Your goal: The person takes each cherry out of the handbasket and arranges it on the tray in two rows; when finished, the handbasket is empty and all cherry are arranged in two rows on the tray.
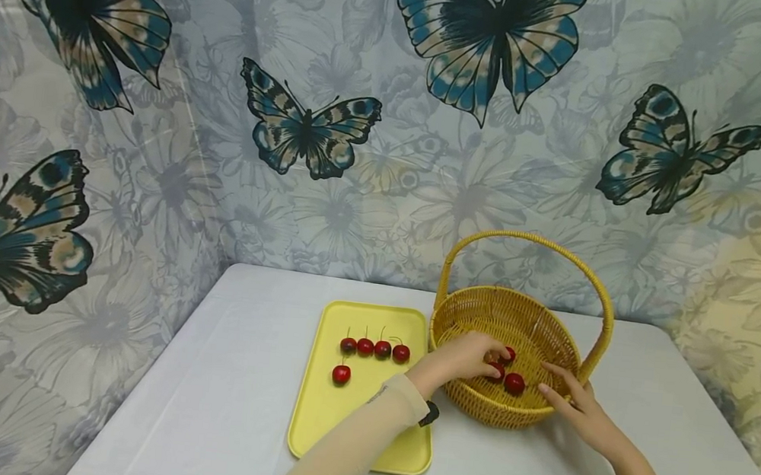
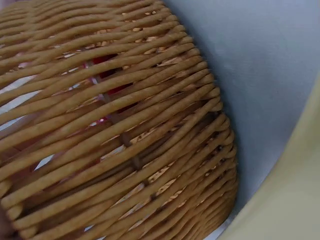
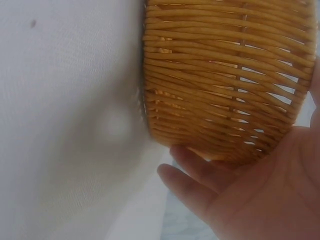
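Note:
My left hand (image 1: pixel 468 355) reaches over the near-left rim into a woven wicker basket (image 1: pixel 550 330). Its thumb and fingers pinch a red cherry (image 1: pixel 497 372) low inside. Two more cherries lie close by, a front cherry (image 1: pixel 514 384) and one partly behind the fingers. At the basket's right side, my right hand (image 1: pixel 586 418) grips the rim, thumb and a finger over the inside. The right wrist view shows other fingers (image 3: pixel 187 187) under the woven outer wall (image 3: pixel 220 75). Through the weave (image 2: pixel 125 110) in the left wrist view, only bits of red show; the left fingers are hidden.
A yellow tray (image 1: pixel 314 422) lies left of the basket, under my left forearm. On it stand a row of stemmed cherries (image 1: pixel 365 347) and a single cherry (image 1: pixel 341 374) below the row. The basket's tall handle (image 1: pixel 525 236) arches above. A butterfly-patterned cloth (image 1: pixel 173 172) hangs behind the white table (image 1: pixel 223 375).

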Demonstrator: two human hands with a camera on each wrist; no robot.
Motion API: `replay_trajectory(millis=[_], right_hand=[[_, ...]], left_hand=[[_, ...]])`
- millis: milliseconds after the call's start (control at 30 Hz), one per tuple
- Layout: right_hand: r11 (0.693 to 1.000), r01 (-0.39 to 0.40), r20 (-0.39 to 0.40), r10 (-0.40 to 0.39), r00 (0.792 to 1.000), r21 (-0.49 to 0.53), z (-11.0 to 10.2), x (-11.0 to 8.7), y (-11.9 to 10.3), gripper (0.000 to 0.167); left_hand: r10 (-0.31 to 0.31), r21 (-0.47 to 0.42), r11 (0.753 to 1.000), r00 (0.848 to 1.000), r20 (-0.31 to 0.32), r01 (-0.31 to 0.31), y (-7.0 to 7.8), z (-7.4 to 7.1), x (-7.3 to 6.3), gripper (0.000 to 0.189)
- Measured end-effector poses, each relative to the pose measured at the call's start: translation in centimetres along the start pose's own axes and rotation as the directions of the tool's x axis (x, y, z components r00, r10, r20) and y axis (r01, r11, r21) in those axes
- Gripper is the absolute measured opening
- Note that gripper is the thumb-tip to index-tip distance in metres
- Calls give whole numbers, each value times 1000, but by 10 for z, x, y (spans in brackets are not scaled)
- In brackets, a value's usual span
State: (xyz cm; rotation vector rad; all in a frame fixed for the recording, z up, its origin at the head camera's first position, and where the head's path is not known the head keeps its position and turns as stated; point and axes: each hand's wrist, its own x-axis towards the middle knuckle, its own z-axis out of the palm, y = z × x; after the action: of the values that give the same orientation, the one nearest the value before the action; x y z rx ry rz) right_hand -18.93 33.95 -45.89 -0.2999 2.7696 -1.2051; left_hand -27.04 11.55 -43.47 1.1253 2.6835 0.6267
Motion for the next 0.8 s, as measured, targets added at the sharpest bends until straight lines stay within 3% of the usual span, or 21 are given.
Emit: replay_trajectory(millis=[367,633,800], right_hand=[[1000,10,-8,-10,1000,10,0,-1,-1,54],[1000,-2,-4,2,1000,-15,-1,-1,-2,54],[1000,-13,2,13,1000,-14,-1,-1,-1,55]], left_hand=[[-94,-37,995,994,56,96,-5,12,10,40],[-122,-53,991,990,73,126,-5,11,14,37],[-120,-15,992,989,88,122,-7,12,17,34]])
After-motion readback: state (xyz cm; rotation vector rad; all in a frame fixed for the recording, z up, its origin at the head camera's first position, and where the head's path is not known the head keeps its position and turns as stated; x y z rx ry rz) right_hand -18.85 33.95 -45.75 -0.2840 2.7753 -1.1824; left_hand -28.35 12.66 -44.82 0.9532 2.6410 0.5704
